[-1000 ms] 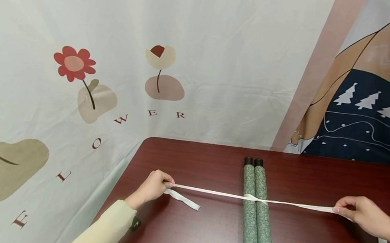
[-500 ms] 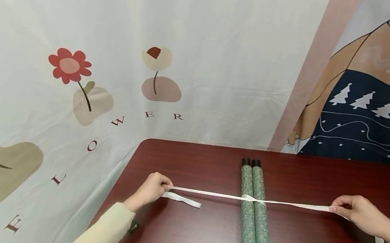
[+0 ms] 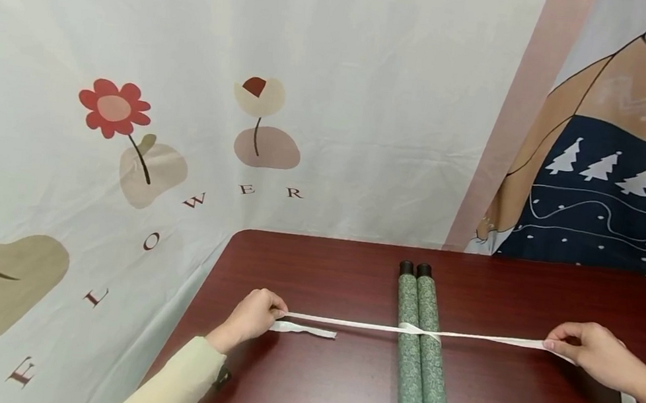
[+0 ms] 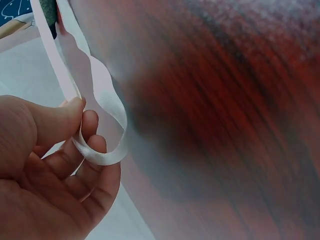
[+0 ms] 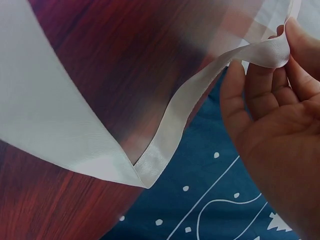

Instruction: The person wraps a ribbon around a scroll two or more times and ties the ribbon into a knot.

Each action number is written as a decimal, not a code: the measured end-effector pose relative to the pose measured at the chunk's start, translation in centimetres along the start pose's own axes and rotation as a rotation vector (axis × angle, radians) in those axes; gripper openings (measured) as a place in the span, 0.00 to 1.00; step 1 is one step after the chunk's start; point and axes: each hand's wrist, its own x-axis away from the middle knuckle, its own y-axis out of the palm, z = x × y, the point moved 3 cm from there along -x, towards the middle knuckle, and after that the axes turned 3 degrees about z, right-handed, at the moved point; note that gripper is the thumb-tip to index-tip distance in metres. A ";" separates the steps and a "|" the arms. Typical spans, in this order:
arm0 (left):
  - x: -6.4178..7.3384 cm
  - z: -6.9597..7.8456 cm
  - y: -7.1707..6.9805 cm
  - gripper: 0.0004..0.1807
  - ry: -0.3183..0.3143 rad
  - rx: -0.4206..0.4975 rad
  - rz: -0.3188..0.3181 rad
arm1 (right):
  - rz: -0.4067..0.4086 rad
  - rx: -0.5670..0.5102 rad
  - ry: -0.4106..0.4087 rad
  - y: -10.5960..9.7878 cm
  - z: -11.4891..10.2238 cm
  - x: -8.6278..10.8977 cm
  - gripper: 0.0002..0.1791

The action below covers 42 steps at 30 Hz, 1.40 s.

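Note:
Two green patterned scroll rolls (image 3: 417,372) with black end knobs lie side by side on the table. A white ribbon (image 3: 345,323) is crossed over both of them and stretches taut to either side. My left hand (image 3: 253,316) pinches the ribbon between thumb and forefinger; in the left wrist view the ribbon (image 4: 107,95) loops under the fingers, and its free tail trails back toward the scrolls. My right hand (image 3: 601,356) pinches the other side. Below it, in the right wrist view, the loose ribbon (image 5: 175,115) hangs and folds sharply near the camera.
The dark red wooden table (image 3: 322,261) has a rounded far left corner. Behind it hangs a pale curtain (image 3: 382,102) printed with flowers and letters, with a navy tree-patterned part (image 3: 616,202) on the right.
Both hands keep the ribbon stretched in nearly the same place. The loose tail by the left hand has swung slightly upward. The head view has shifted a little.

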 end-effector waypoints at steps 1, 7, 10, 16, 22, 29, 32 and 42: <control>0.0 0.1 0.0 0.09 0.008 -0.018 0.006 | 0.003 0.001 0.003 0.0 0.0 0.0 0.03; -0.3 1.0 -0.1 0.10 0.074 -0.110 -0.001 | -0.001 0.008 0.032 0.0 -0.2 -0.3 0.03; -0.6 1.8 0.1 0.14 0.130 -0.132 -0.002 | 0.005 0.010 0.035 0.1 -0.3 -0.3 0.02; -1.7 5.3 1.7 0.14 0.212 -0.028 -0.020 | 0.016 0.022 0.040 0.0 -0.5 -0.2 0.03; -2.3 9.6 4.3 0.16 0.289 0.066 -0.128 | -0.001 0.036 0.058 0.1 -0.6 -0.1 0.04; -2.6 12.8 7.1 0.21 0.336 0.093 -0.262 | 0.025 0.038 0.050 0.1 -0.5 0.0 0.04; -2.9 13.4 8.0 0.22 0.324 0.124 -0.311 | 0.023 0.047 0.055 0.1 -0.5 0.1 0.05; -2.7 13.4 9.3 0.09 0.183 0.376 -0.470 | 0.025 0.022 0.043 0.3 -0.3 0.2 0.04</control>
